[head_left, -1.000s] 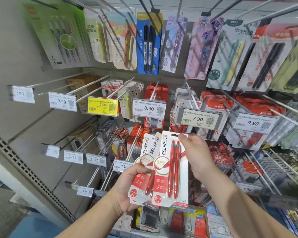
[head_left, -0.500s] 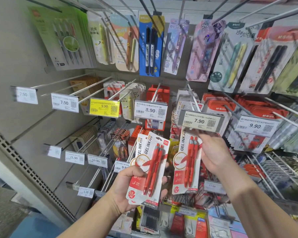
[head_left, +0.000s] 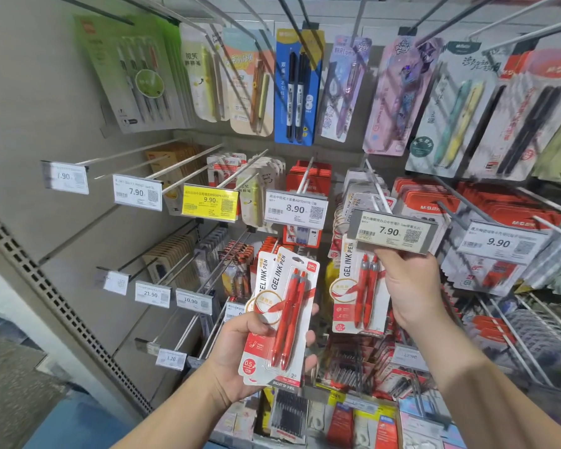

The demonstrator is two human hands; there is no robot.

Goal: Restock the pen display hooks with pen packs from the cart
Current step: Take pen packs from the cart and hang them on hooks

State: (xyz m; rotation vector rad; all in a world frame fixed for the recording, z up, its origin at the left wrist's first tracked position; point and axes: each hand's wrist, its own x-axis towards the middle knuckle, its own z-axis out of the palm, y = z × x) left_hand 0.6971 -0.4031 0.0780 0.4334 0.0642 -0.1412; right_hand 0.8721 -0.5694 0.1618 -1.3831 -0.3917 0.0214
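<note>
Under the 7.90 tag (head_left: 392,232), pen pack (head_left: 358,290) upright.

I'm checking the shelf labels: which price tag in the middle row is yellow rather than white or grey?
The 9.90 tag, third from the left in that row, between the white 7.90 tag and the white 8.90 tag. It alone has a yellow face.

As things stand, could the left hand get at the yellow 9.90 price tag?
Probably not freely: the left hand has its grip full of red gel ink pen packs. The yellow 9.90 price tag itself hangs unobstructed, up and to its left.
</note>
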